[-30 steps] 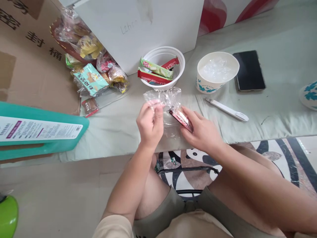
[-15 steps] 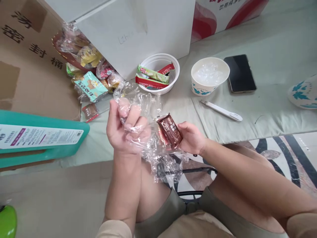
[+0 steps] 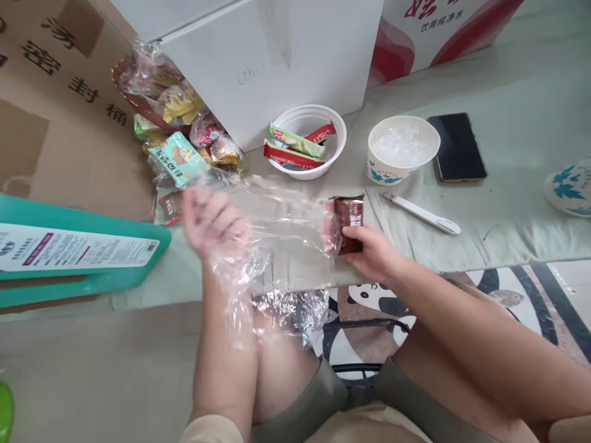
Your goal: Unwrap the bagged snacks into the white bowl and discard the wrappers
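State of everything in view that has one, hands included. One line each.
Left hand: curled on clear film, motion-blurred
Right hand: gripping brown packet
Clear film: spread between hands, lower part crumpled
Brown packet: held; seal unclear
White bowl: upright, open, holding wrapped bars
Paper tub: upright, open, crumpled clear plastic inside
Phone: flat, screen dark
White cutter: lying flat

Open cloth between white bowl (image 3: 339,154) and paper cup (image 3: 382,174).

Clear plastic film (image 3: 286,227) between the left hand (image 3: 216,224) and the right hand (image 3: 372,249), brown packet (image 3: 349,215) in the right grip.
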`<action>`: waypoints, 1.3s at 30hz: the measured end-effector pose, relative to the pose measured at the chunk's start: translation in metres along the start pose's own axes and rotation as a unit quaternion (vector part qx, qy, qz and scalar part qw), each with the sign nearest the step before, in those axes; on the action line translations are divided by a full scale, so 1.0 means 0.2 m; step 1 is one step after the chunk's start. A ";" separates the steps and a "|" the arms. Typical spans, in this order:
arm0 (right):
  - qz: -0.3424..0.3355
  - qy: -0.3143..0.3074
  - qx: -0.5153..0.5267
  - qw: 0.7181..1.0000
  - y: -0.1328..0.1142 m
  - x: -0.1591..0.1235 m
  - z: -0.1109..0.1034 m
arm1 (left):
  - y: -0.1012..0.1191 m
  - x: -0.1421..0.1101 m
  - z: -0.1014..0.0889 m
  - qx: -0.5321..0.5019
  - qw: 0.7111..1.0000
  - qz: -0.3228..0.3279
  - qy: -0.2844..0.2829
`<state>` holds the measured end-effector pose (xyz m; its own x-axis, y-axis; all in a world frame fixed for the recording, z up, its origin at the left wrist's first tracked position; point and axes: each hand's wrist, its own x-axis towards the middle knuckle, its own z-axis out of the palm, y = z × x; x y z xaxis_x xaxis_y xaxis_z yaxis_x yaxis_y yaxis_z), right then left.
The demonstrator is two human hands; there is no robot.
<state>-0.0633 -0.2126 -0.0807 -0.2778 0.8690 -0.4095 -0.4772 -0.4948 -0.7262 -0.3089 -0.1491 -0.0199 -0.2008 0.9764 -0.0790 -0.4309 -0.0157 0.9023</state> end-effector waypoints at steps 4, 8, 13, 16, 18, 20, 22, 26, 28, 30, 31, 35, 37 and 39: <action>-0.194 0.126 -0.215 0.949 -0.10 0.00 -0.09 | -0.15 0.10 -0.03 0.062 0.988 -0.139 0.029; -0.318 0.168 -0.406 0.840 -0.29 0.08 -0.06 | -0.21 0.09 -0.01 0.131 0.984 -0.111 0.044; -0.369 0.143 -0.572 0.719 -0.57 0.39 0.07 | -0.18 0.07 0.03 0.132 0.981 -0.137 0.030; -0.330 0.098 -0.641 0.686 -0.70 0.56 0.15 | -0.16 0.05 0.04 0.129 0.980 -0.147 0.036; -0.296 0.110 -0.675 0.667 -0.75 0.59 0.20 | -0.15 0.04 0.05 0.130 0.979 -0.152 0.034; -0.283 0.148 -0.692 0.648 -0.76 0.54 0.25 | -0.14 0.02 0.05 0.132 0.979 -0.154 0.026; -0.302 0.163 -0.676 0.651 -0.71 0.43 0.25 | -0.14 0.01 0.05 0.129 0.979 -0.154 0.016; -0.326 0.113 -0.541 0.767 -0.47 0.14 0.12 | -0.14 0.00 0.06 0.139 0.977 -0.161 -0.004; -0.260 0.099 -0.464 0.841 -0.31 0.02 0.02 | -0.15 -0.01 0.07 0.148 0.976 -0.156 -0.023; -0.185 0.095 -0.408 0.889 -0.18 -0.05 -0.05 | -0.16 -0.02 0.07 0.151 0.978 -0.138 -0.047; -0.143 0.090 -0.384 0.908 -0.13 -0.06 -0.07 | -0.18 -0.02 0.07 0.150 0.979 -0.125 -0.059; -0.045 0.066 -0.301 0.950 -0.06 -0.01 -0.12 | -0.24 -0.03 0.07 0.149 0.981 -0.080 -0.092; -0.079 0.100 -0.297 0.946 -0.07 0.03 -0.14 | -0.26 -0.02 0.06 0.154 0.981 -0.067 -0.092; -0.145 0.150 -0.322 0.923 -0.08 0.06 -0.17 | -0.28 -0.01 0.06 0.159 0.982 -0.061 -0.087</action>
<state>-0.0306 -0.1949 -0.0928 0.0738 0.9745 -0.2117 0.1266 -0.2197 -0.9673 -0.2740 -0.1482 -0.0651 0.0009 0.9894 -0.1449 -0.1406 0.1436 0.9796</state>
